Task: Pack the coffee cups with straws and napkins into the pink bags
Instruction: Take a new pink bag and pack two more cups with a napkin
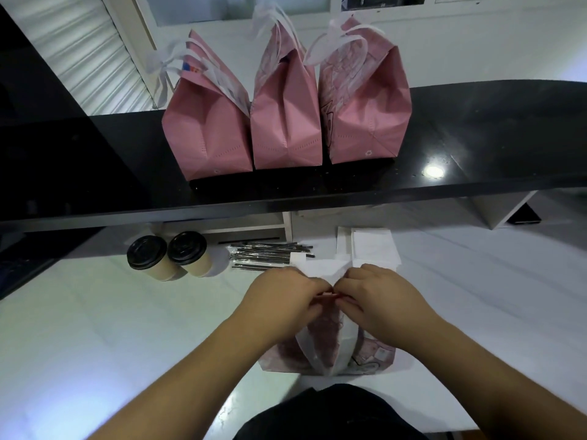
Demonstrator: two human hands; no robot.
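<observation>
A pink bag [370, 357] with white handles stands on the white counter just in front of me. My left hand [281, 301] and my right hand [379, 301] meet above its top, and both pinch the white handles [320, 271] together. Two coffee cups [147, 257] [190, 253] with black lids stand at the left of the counter. A bundle of wrapped black straws [268, 255] lies beside them. White napkins [371, 246] are stacked behind my right hand. Three pink bags [206, 134] [286, 122] [365, 106] with tied handles stand in a row on the black shelf.
The black shelf [460, 154] runs across the view above the white counter [95, 328], and its front edge overhangs the cups and straws. A dark panel [47, 138] rises at the left. My dark clothing [330, 414] shows at the bottom edge.
</observation>
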